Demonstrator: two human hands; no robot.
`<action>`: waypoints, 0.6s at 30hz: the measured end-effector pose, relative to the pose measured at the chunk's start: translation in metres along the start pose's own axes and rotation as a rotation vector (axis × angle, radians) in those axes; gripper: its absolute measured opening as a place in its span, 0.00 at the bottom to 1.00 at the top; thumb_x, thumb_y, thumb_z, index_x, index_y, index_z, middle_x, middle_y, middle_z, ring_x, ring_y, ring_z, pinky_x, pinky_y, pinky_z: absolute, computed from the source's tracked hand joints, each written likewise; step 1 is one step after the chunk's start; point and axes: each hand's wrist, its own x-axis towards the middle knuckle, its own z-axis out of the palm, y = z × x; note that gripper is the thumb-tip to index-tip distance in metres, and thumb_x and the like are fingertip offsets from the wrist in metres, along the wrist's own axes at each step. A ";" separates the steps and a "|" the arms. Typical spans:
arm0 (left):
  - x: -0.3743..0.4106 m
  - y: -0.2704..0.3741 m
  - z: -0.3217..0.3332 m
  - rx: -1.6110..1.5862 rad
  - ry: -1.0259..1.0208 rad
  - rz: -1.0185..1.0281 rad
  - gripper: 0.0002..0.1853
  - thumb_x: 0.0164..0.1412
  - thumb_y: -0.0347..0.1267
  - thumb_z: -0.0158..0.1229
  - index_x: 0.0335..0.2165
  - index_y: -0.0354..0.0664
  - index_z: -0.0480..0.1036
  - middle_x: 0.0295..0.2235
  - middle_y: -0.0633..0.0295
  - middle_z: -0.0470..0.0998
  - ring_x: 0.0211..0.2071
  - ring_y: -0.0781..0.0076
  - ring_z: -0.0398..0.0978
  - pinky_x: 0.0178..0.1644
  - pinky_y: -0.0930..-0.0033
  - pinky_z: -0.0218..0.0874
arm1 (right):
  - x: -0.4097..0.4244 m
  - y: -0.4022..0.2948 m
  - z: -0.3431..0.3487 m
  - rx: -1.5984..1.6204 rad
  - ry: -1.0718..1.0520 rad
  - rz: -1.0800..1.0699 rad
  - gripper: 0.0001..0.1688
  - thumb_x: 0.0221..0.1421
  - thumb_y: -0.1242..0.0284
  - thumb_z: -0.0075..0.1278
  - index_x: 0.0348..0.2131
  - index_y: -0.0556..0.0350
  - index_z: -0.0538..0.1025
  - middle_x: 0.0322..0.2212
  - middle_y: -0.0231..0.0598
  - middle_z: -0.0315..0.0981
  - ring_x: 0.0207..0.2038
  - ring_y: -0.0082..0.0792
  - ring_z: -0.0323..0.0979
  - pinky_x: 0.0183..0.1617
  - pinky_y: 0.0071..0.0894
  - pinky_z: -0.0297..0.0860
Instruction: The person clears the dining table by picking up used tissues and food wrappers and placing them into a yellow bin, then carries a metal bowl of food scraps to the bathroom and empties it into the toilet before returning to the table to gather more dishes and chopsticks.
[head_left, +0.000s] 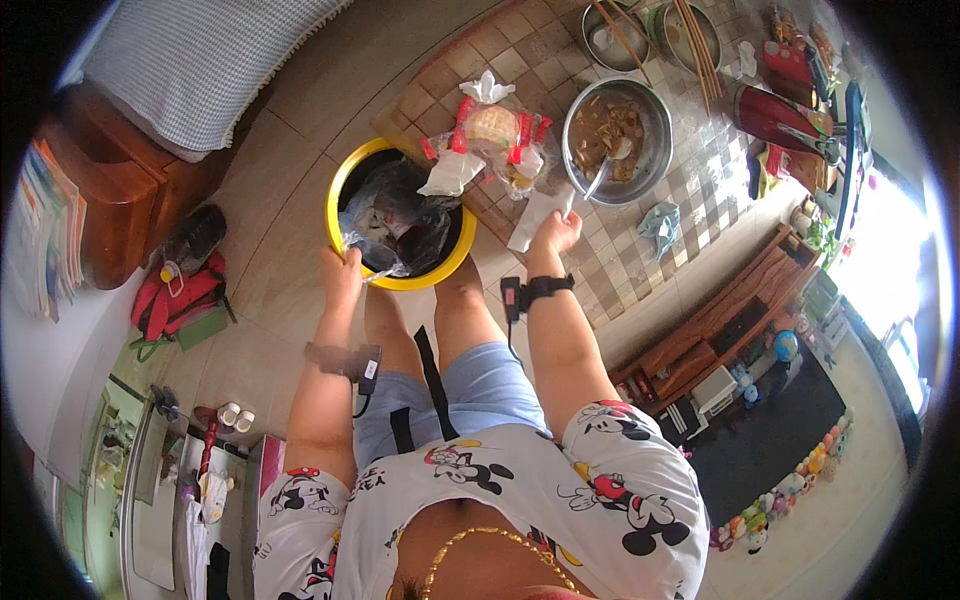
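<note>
My left hand (341, 276) grips the near left rim of a round trash bin (463, 247) with a yellow rim. Crumpled dark and clear plastic bags (394, 217) fill the bin, which is held against the table's edge. Over the tabletop, my right hand (553, 234) has its fingers closed on a white paper tissue (531, 217). Just beyond it stands a steel bowl (661, 169) of brown soupy food with a metal spoon (602, 174) leaning inside. Opened red-and-clear wrappers (534, 127), a round pastry (491, 124) and a crumpled tissue (452, 172) lie by the bin.
Two smaller metal bowls (581, 37) (686, 64) with chopsticks (694, 45) stand farther back on the checkered table (517, 64). A blue-grey crumpled cloth or wrapper (660, 227) lies right of my right hand. A dark red kettle (772, 116) stands at the right. A red bag (180, 296) rests on the floor, left.
</note>
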 end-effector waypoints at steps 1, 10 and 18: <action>-0.001 0.002 -0.002 0.018 0.003 0.004 0.21 0.49 0.34 0.48 0.36 0.25 0.59 0.31 0.40 0.69 0.35 0.49 0.70 0.41 0.59 0.59 | -0.008 -0.010 0.012 -0.020 0.012 -0.014 0.07 0.44 0.84 0.45 0.28 0.59 0.69 0.21 0.31 0.65 0.24 0.25 0.63 0.29 0.24 0.62; 0.010 0.023 -0.009 -0.063 0.095 -0.025 0.21 0.49 0.35 0.49 0.35 0.25 0.59 0.33 0.39 0.69 0.36 0.47 0.70 0.41 0.59 0.59 | -0.001 -0.030 0.054 0.238 -0.319 -0.105 0.17 0.45 0.77 0.43 0.38 0.67 0.72 0.31 0.37 0.72 0.30 0.27 0.66 0.36 0.26 0.63; 0.014 0.022 -0.006 -0.009 0.092 -0.085 0.22 0.50 0.36 0.50 0.36 0.25 0.59 0.33 0.36 0.69 0.37 0.42 0.70 0.42 0.56 0.60 | -0.021 -0.044 0.057 -0.174 -0.383 -0.465 0.14 0.45 0.74 0.46 0.33 0.64 0.73 0.32 0.47 0.67 0.32 0.40 0.67 0.37 0.32 0.63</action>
